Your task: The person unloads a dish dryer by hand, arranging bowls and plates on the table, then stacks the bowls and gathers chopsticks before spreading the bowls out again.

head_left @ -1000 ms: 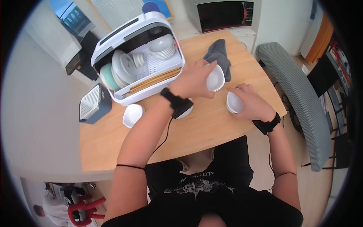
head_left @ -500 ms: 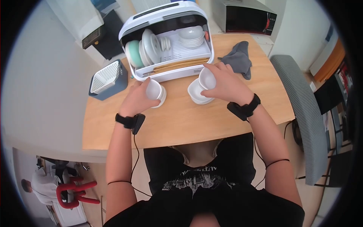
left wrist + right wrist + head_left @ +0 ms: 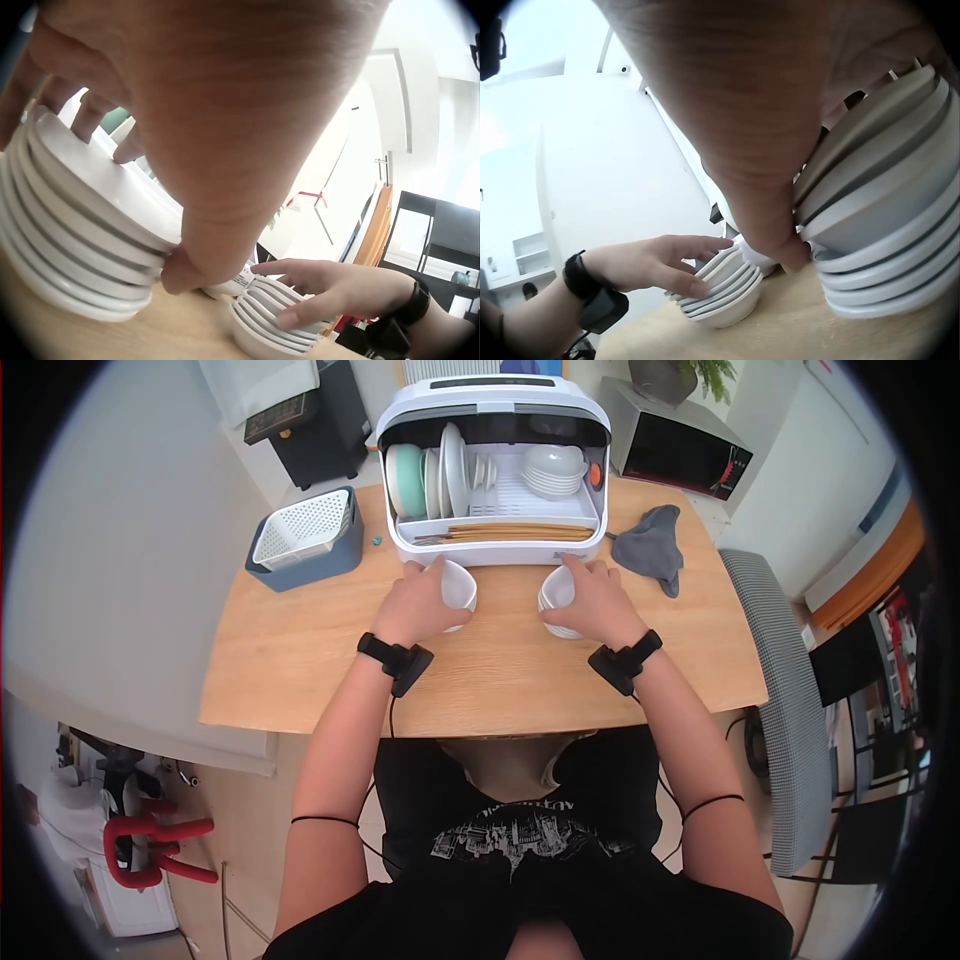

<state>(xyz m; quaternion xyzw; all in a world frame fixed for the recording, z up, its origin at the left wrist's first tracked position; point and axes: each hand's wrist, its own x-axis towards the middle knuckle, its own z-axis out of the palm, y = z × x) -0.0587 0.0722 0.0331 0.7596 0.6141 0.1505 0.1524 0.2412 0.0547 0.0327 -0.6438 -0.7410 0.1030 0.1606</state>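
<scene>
Two stacks of white bowls stand side by side on the wooden table, just in front of the dish cabinet. My left hand grips the left stack, thumb on the near side and fingers on the far side of the rim. Around the right stack my right hand holds on in the same way. Several nested bowls show in the left stack in the left wrist view. The right stack also has several, seen from the right wrist.
Inside the raised-lid cabinet are upright plates, a mint-green dish, stacked bowls and chopsticks. A blue bin with a white basket sits at left, a grey cloth at right. Behind stands a microwave.
My left hand left the bowl it carried at the right and went to the left stack. My right hand brought a bowl onto the right stack. Both stacks now stand closer together; the head view has turned.
</scene>
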